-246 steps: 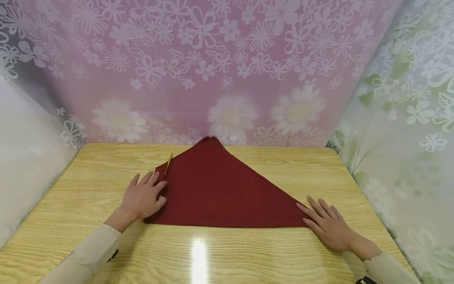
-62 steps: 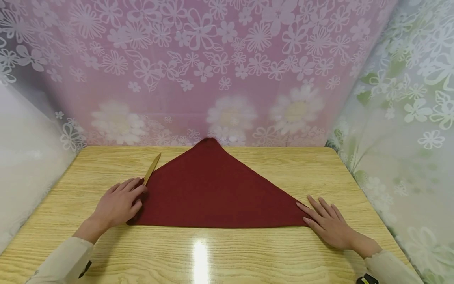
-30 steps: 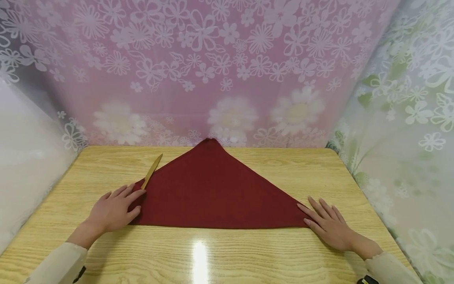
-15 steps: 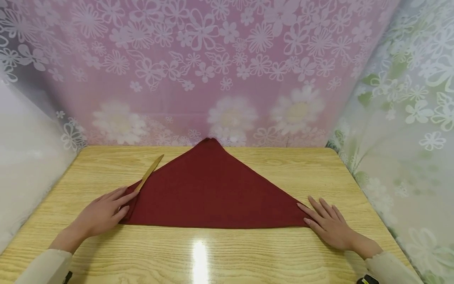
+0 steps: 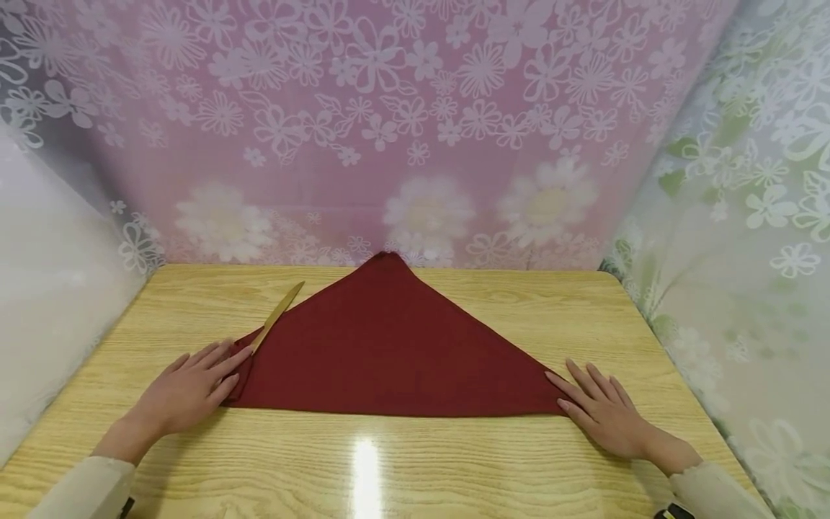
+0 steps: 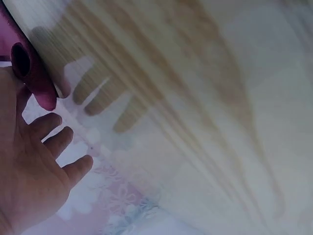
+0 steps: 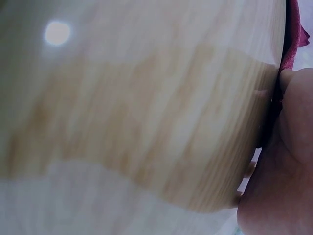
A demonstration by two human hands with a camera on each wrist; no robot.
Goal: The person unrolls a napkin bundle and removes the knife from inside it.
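A dark red cloth (image 5: 389,346) is spread on the table, folded into a wide triangle with its peak at the back. My left hand (image 5: 188,389) rests on the cloth's left end with fingers extended. There the cloth is doubled over, and the left wrist view shows a tube-like opening in the red fabric (image 6: 36,78). A gold-coloured, knife-shaped blade (image 5: 279,317) slants across the left edge; its lower end meets my index fingertip, and any handle is hidden. My right hand (image 5: 606,411) lies flat, fingers spread, thumb and index finger touching the right corner.
The wood-grain table (image 5: 480,468) has a bright light reflection near its front. A pink flowered curtain (image 5: 415,144) hangs right behind it. Pale flowered sheeting (image 5: 746,288) stands along the right side, and whitish sheeting (image 5: 52,274) along the left.
Over the past seconds my left hand has moved left, and the cloth's left end has extended outward. The blade shifted left and shows more of its length. My right hand has stayed in place.
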